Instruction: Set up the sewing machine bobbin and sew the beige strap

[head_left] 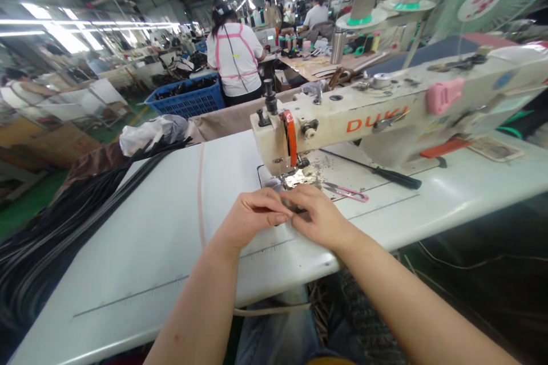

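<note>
Your hands meet at the sewing machine [385,120].
Your left hand [252,218] and right hand [319,215] pinch a small dark piece [299,212], mostly hidden between your fingertips, at the machine's six o'clock; pink snips [349,193] lie at your two o'clock.

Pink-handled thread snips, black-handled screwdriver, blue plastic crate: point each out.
Pink-handled thread snips [350,193], head view, on the pink handle.
Black-handled screwdriver [396,178], head view, on the black grip.
Blue plastic crate [188,104], head view, on its front wall.

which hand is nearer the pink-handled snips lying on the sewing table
Right. The right hand lies just in front of the pink-handled snips, slightly to their left; the left hand is further left, meeting the right hand's fingertips below the needle.
</note>
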Demonstrator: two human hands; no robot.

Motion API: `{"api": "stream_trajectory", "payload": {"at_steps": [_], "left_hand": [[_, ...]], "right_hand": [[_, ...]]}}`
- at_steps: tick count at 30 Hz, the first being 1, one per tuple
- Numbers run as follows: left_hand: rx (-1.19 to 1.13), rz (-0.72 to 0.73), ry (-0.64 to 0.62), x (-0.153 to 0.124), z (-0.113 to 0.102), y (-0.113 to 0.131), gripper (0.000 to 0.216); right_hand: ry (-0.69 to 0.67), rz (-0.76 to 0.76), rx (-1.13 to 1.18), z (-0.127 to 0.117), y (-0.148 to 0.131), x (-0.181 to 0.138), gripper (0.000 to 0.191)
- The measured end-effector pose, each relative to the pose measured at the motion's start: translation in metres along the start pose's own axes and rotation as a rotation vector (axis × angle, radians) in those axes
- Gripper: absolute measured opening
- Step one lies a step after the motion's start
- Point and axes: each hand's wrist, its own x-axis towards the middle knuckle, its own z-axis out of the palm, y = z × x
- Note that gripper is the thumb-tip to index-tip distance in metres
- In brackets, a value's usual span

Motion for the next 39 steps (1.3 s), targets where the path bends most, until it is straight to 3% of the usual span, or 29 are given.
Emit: {"api": "stream_trajectory", "payload": {"at_steps": [3,7,10,13,25,39], "left_hand": [[-0.010,-0.055,0.099,0.002,-0.004,-0.004,0.013],[0.091,-0.171,0.368,0.008,-0.005,-0.013,0.023],[0.180,-0.225,0.539,0.012,-0.005,-0.022,0.028],[0.287,-0.220,0.622,0.016,-0.008,-0.031,0.027],[0.787,-0.159,0.600,0.021,-0.008,-0.036,0.012],[0.857,-0.165,0.615,0.022,-0.004,-0.035,0.020]], "right_hand": [[-0.062,0.008,-0.151,0.006,-0.003,-0.001,0.033],[-0.038,0.049,-0.262,0.006,-0.008,-0.002,0.028],[-0.046,0.055,-0.322,0.008,-0.008,-0.001,0.030],[-0.064,0.045,-0.373,0.011,-0.007,-0.001,0.036],[-0.069,0.033,-0.391,0.015,-0.006,-0.002,0.041],[-0.062,0.041,-0.358,0.016,-0.009,-0.003,0.033]]}}
